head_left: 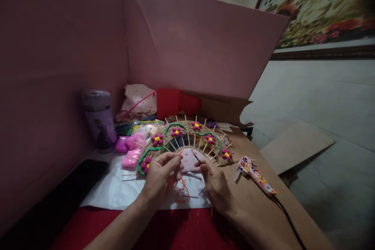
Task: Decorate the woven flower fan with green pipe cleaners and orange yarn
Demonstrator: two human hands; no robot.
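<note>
My left hand [164, 172] is closed, with orange yarn [183, 192] pinched at the fingertips and hanging in loose loops below. In my closed right hand [215, 181] is a slim dark pointed tool [196, 157], which looks like small scissors; its handle is hidden by the fingers. The tool's tip points toward the left fingertips, apart from them. Just beyond both hands lies a woven fan-shaped piece [187, 127] with sticks poking out, purple-and-yellow flowers and green cord. A pale dotted half-round panel [189, 160] fills its lower middle.
A floral glue gun [256, 175] with a black cord lies on brown cardboard [249, 207] at right. Pink clay-like packets [131, 157] and a purple tumbler [100, 121] stand at left, near a black phone-like slab [79, 179]. White sheeting [108, 191] lies underneath; pink boards [190, 43] rise behind.
</note>
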